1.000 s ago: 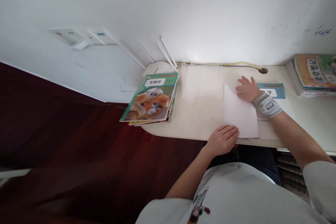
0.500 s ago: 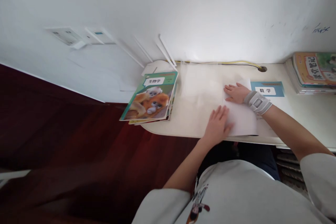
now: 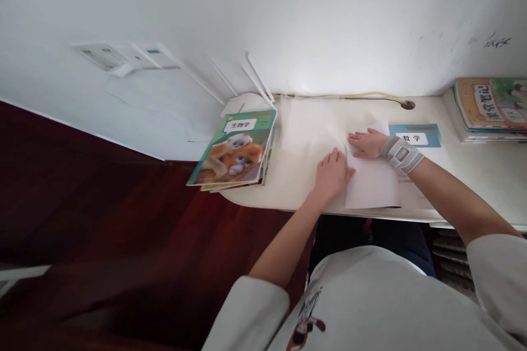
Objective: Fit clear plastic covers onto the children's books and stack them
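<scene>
A white sheet of paper (image 3: 370, 181) lies on the pale desk (image 3: 304, 137) in front of me, partly over a blue-labelled book (image 3: 415, 136). My left hand (image 3: 330, 173) rests flat on the desk at the sheet's left edge, fingers stretched out. My right hand (image 3: 368, 142), with a grey wrist band, lies flat on the sheet's upper left corner, fingers extended to the left. Neither hand grips anything.
A stack of books topped by a green one with monkeys (image 3: 234, 151) overhangs the desk's left end. Another stack of books (image 3: 488, 107) sits at the far right. A yellow cable (image 3: 362, 96) runs along the white wall to a desk hole. Dark red floor lies left.
My left hand moved from the sheet's near edge up and left onto the desk beside it. My right hand slid left from the blue book to the sheet's upper corner.
</scene>
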The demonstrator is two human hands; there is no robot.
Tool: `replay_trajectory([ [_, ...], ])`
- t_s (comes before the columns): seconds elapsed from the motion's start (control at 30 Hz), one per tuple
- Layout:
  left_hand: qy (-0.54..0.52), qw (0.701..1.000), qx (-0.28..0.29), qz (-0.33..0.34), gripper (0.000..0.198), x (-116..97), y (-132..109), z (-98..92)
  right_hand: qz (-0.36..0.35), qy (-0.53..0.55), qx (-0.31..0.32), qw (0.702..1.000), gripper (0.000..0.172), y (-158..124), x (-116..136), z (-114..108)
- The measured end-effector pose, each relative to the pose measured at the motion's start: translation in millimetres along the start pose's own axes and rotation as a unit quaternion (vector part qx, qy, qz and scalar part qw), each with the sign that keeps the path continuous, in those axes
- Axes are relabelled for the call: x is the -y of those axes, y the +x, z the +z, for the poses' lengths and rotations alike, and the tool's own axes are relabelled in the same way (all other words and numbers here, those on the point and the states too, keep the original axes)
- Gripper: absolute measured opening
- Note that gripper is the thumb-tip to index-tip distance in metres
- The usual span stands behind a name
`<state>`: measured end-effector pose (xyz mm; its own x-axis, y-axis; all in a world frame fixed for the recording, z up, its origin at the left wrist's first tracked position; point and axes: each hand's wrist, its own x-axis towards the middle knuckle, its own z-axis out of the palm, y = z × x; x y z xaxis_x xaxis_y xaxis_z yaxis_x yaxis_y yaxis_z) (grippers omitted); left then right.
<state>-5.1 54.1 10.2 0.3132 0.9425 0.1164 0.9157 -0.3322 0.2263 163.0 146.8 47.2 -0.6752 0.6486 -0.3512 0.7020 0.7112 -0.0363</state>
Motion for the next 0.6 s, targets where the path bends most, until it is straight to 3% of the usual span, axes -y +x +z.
replay_trajectory([
  [0.13,0.02,0.998,0.05,-0.029,0.059,0,47,-19.0,0.0,0.005,-0.033,0.999,0.051,1,2,0],
  [0.27,0.012,0.99,0.12,-0.068,0.057,1,83,-21.6,0.036,0.043,-0.031,0.998,0.04,3,3,-6],
  [0.43,0.033,0.989,0.098,-0.102,0.054,-5,96,-15.7,0.064,0.052,-0.025,0.996,0.048,4,-1,-9],
  [0.6,0.034,0.988,0.122,-0.084,0.037,-11,105,-20.4,0.053,0.046,-0.044,0.997,0.047,5,4,-4],
])
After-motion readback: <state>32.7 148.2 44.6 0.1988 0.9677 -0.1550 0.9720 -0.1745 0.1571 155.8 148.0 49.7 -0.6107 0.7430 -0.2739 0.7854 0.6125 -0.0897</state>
